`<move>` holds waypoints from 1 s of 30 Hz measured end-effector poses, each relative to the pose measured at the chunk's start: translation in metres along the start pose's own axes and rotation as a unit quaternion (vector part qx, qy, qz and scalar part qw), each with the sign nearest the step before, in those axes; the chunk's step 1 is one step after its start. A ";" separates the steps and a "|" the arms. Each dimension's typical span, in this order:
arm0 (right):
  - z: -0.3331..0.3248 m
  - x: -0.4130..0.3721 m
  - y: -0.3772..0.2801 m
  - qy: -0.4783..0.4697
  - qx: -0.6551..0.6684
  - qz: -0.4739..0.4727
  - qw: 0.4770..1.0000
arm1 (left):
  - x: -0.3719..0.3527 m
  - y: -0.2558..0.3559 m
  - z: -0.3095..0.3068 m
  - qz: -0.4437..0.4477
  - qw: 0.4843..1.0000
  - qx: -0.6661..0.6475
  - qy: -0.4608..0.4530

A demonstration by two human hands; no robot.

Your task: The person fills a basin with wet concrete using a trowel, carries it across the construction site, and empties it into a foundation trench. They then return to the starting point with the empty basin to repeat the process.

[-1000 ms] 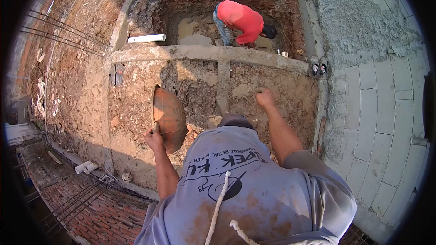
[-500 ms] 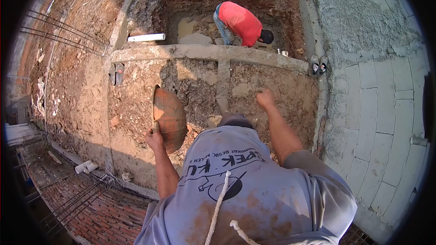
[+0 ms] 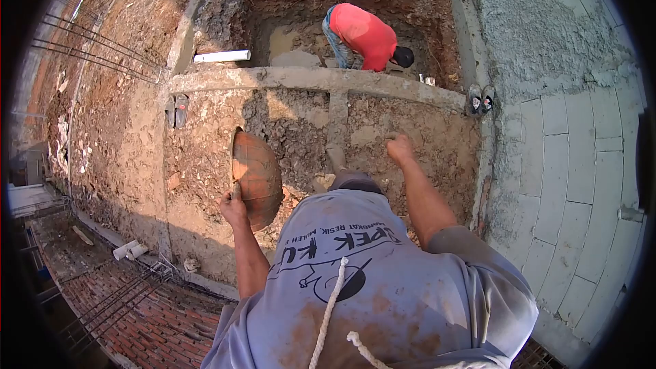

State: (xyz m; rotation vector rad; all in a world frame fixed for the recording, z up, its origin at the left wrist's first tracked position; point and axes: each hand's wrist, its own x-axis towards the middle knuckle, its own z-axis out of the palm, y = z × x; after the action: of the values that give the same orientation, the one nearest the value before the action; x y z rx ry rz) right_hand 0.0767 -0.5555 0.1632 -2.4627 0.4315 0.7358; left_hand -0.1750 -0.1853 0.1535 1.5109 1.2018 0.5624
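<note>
My left hand is closed on the rim of a mud-stained orange basin. The basin hangs on its side at my left, its rounded outside turned toward my body. Off to the right, my right hand is held out over the muddy ground with its fingers curled in, and nothing shows in it. One of my feet shows partly on the soil below my grey shirt; the other is hidden.
A concrete beam crosses ahead. Beyond it, a person in a red shirt bends over in a dug pit. A white pipe lies by the beam. Sandals rest at left, more shoes at right. A grey block wall borders the right.
</note>
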 end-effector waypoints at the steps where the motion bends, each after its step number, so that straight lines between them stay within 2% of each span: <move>1: -0.001 -0.001 0.000 0.001 0.001 0.003 1.000 | 0.001 -0.003 0.000 -0.003 1.000 -0.002 0.000; 9: 0.000 0.003 0.002 -0.017 0.014 0.015 1.000 | 0.003 0.000 0.000 0.008 1.000 -0.001 -0.017; 18: 0.013 0.016 0.013 -0.004 0.037 -0.035 0.999 | 0.005 -0.007 -0.002 0.011 1.000 0.012 -0.021; 21: 0.004 0.003 0.004 0.008 0.002 -0.006 1.000 | 0.004 -0.008 -0.002 0.006 1.000 0.015 -0.018; 30: 0.007 0.009 0.010 -0.008 0.002 -0.001 1.000 | 0.002 -0.008 0.000 0.005 1.000 0.004 0.000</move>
State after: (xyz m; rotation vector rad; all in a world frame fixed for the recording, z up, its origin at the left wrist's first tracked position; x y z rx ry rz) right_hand 0.0768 -0.5612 0.1489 -2.4508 0.4244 0.7526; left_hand -0.1769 -0.1840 0.1456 1.5240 1.1979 0.5639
